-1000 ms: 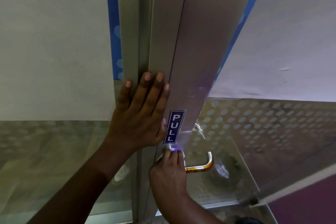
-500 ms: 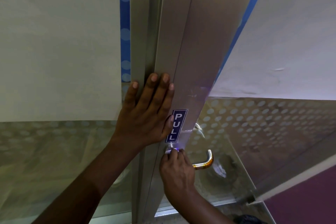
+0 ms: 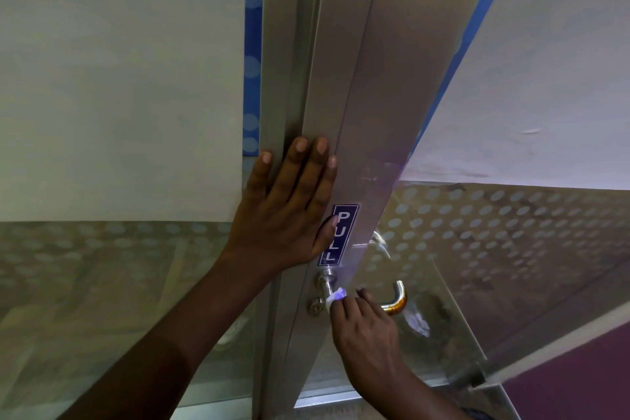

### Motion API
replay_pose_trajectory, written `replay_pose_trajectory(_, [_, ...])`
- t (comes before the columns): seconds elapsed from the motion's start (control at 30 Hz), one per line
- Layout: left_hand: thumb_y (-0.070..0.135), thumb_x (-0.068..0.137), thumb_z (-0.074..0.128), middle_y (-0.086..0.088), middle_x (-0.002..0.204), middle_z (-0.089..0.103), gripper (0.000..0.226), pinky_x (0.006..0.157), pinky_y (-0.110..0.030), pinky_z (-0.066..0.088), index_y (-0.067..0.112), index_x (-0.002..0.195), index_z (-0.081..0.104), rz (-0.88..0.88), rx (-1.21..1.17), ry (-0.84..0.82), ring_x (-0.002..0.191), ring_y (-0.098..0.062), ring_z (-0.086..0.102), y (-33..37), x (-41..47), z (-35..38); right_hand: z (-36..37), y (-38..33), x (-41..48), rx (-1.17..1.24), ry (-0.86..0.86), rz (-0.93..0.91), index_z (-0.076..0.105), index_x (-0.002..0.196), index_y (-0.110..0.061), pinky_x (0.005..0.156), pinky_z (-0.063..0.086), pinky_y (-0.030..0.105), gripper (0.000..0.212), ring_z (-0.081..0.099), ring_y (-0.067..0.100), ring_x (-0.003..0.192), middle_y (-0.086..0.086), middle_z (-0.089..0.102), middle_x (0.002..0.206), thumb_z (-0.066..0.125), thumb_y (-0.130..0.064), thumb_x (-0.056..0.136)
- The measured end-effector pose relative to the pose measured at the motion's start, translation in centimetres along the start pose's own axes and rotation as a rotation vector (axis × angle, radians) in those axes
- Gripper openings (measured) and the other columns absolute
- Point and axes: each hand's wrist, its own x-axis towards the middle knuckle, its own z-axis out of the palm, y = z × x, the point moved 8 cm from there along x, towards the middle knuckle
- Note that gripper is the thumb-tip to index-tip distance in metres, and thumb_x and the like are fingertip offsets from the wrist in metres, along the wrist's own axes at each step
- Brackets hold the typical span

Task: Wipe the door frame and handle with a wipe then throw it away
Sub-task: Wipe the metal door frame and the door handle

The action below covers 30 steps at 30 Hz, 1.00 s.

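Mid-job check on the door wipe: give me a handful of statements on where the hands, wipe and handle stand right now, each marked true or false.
1. The left hand lies flat against the door frame. True.
2. The right hand presses a white wipe on the door handle. True.
3. The sign above the handle reads PUSH. False: it reads PULL.
4. The wipe sits at the handle's free curved end. False: it is near the stem by the frame, and the curved end is bare.
5. The left hand's thumb touches the sign's edge. True.
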Motion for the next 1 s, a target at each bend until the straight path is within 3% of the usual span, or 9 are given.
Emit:
replay_pose_trajectory(0.17, [0.048,0.097,0.04,-0.018,0.165,0.0,0.079,0.123,-0.054,-0.005,0.0,0.155,0.015,0.005,-0.004,0.003,0.153,-0.034,0.002,0.1,-0.1,0.2,1.3,-0.2,1.6,0.023,-0.101,0.128,0.072,0.072,-0.01,0.068,0.061,0.033,0.01,0.058,0.018,0.042,0.002,0.058,0.048,0.071,-0.004,0.065])
replay_pose_trajectory(0.33, [0.049,0.098,0.037,-0.018,0.165,-0.002,0.078,0.122,-0.055,-0.007,0.0,0.155,0.014,0.007,0.007,-0.006,0.153,-0.035,0.0,0.1,-0.1,0.3,3.2,-0.3,2.2,0.055,-0.247,0.288,0.073,0.079,-0.006,0.06,0.058,0.028,0.028,0.059,0.018,0.039,0.003,0.06,0.044,0.084,-0.014,0.054])
replay_pose_trajectory(0.57, [0.05,0.099,0.036,-0.017,0.165,-0.005,0.079,0.122,-0.055,-0.006,-0.001,0.155,0.014,0.0,0.022,-0.011,0.153,-0.033,-0.004,0.0,-0.1,0.1,4.0,-1.0,2.7,0.1,-0.326,0.377,0.068,0.071,-0.009,0.043,0.047,0.025,0.018,0.061,0.022,0.041,0.006,0.063,0.049,0.08,-0.01,0.057])
replay_pose_trajectory(0.77, [0.049,0.099,0.036,-0.02,0.163,0.011,0.078,0.123,-0.055,-0.005,-0.001,0.155,0.016,0.0,0.027,-0.013,0.153,-0.033,-0.003,0.1,-0.1,0.0,2.8,-0.3,1.3,0.127,-0.158,0.24,0.073,0.089,-0.006,0.059,0.055,0.025,0.016,0.062,0.017,0.047,0.002,0.062,0.053,0.068,-0.01,0.074])
replay_pose_trajectory(0.87, [0.049,0.099,0.036,-0.018,0.165,-0.002,0.079,0.122,-0.054,-0.005,-0.001,0.155,0.015,0.006,0.032,-0.01,0.153,-0.033,-0.003,0.1,-0.1,0.1,1.9,0.2,0.3,0.137,-0.073,0.141,0.072,0.091,-0.004,0.069,0.058,0.031,0.029,0.06,0.019,0.051,0.003,0.063,0.057,0.044,-0.001,0.082])
replay_pose_trajectory(1.0, [0.05,0.098,0.037,-0.018,0.165,-0.005,0.08,0.122,-0.054,-0.005,0.0,0.155,0.014,0.011,0.031,-0.013,0.153,-0.033,-0.003,0.0,-0.2,0.2,1.9,1.1,-1.2,0.107,-0.061,-0.042,0.072,0.097,-0.003,0.084,0.056,0.037,0.028,0.065,0.022,0.066,0.005,0.069,0.073,0.049,0.001,0.081])
